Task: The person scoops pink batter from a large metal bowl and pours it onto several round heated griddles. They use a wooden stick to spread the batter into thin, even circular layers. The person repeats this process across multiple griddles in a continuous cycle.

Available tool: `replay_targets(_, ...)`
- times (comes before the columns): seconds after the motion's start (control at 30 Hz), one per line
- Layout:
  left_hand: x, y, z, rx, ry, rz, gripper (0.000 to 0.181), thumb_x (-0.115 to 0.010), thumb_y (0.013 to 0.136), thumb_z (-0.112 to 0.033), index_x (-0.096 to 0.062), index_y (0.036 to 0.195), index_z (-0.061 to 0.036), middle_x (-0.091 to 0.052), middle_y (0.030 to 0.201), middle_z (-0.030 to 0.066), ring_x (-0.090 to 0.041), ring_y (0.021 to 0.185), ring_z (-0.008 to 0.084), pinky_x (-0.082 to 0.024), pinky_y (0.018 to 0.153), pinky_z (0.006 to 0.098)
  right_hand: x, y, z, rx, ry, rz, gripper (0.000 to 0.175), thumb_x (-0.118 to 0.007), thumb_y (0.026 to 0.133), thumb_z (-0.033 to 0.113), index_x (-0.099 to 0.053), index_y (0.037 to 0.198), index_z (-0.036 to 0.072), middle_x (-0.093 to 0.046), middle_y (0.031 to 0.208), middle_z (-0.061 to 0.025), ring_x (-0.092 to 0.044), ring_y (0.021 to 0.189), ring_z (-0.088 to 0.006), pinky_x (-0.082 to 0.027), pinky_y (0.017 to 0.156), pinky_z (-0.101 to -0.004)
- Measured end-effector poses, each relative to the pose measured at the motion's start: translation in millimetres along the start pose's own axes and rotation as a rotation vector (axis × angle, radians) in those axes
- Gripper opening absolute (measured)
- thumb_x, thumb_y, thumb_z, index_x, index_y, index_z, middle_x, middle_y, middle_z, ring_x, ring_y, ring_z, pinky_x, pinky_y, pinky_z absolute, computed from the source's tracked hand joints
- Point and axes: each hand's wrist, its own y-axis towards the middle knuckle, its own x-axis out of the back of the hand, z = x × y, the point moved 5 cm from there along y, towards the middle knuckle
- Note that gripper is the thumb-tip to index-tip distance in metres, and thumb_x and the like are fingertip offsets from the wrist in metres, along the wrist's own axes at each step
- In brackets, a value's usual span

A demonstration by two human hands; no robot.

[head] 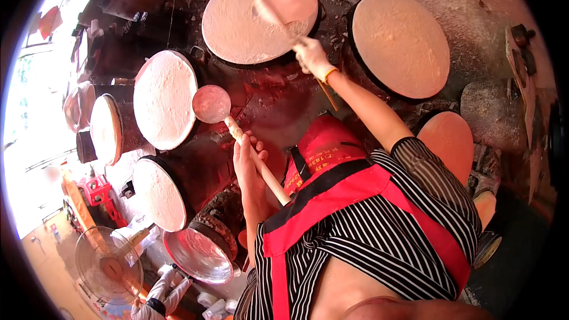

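My right hand [312, 58], in a white work glove with a yellow cuff, grips a flat tool blurred by motion [271, 11] over the large round griddle [231, 22] at the top. Pale batter coats that griddle, with a smoother pinkish patch at its upper right. My bare left hand [250, 153] holds a ladle by its wooden handle [270, 172]. The ladle's round bowl [211, 104] hangs beside the left griddle [164, 100], which is also coated in pale batter. A thin stick [327, 94] shows just below my right hand.
More coated round griddles stand at the upper right [400, 44], right [448, 142] and lower left [158, 193]. A large metal bowl [200, 255] lies at the lower left, near a standing fan [109, 264]. Another person's legs [166, 291] show at the bottom left.
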Motion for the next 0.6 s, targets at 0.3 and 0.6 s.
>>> replay_targets(0.3, 4, 10, -6, 0.127, 0.076, 0.188, 0.017, -0.053, 0.098, -0.015, -0.050, 0.110, -0.0030, -0.048, 0.083, 0.0012, -0.038, 0.058, 0.0053, -0.028, 0.041, 0.0165, 24, -38, -14, 0.005, 0.107, -0.252, 0.042, -0.059, 0.094, 0.041, -0.058, 0.130, 0.020, -0.033, 0.052, 0.0086, -0.028, 0.036, -0.0046, -0.023, 0.032, -0.0231)
replay_targets(0.6, -28, 33, 1, 0.176, 0.212, 0.269, 0.010, -0.052, 0.097, -0.014, -0.048, 0.103, -0.0057, -0.048, 0.081, 0.0004, -0.041, 0.059, 0.0054, -0.031, 0.042, 0.0168, 63, 21, 27, 0.014, -0.163, -0.139, 0.039, -0.058, 0.095, 0.035, -0.057, 0.131, 0.019, -0.035, 0.051, 0.0076, -0.028, 0.036, -0.0047, -0.023, 0.033, -0.0243)
